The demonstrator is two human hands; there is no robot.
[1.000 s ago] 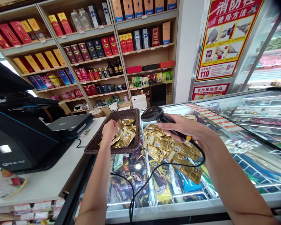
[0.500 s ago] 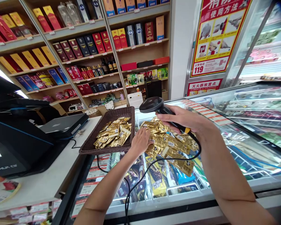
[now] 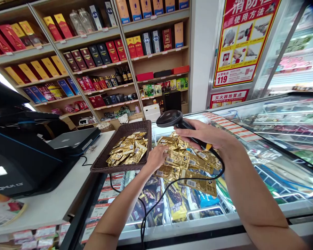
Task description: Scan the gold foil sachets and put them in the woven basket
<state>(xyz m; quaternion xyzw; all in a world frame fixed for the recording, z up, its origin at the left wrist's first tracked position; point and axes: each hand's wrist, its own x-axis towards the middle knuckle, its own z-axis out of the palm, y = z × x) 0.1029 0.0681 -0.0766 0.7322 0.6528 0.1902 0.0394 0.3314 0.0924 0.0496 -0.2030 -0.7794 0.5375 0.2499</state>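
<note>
Right hand (image 3: 206, 133) closed around the grip of a black scanner (image 3: 172, 119), head aimed down over loose gold packets (image 3: 187, 163) spread on the freezer lid (image 3: 263, 156); scanner cable (image 3: 156, 205) trailing down toward the lower edge of view. Left hand (image 3: 158, 158) resting palm down on the near edge of that spread, fingers curled onto one packet; whether gripped or only pressed, cannot tell. Just left of the spread, a brown wicker tray (image 3: 104, 161) straddling tabletop (image 3: 54, 198) and freezer, holding a smaller heap of like packets (image 3: 127, 149). Judged by the two heaps: part of the lot in the tray, the larger part left on the lid, so roughly a third done. Further left, a black till (image 3: 21, 156) on the tabletop. Behind, shelves (image 3: 99, 66) of boxed goods and bottles; to the right, a red poster (image 3: 242, 41).
</note>
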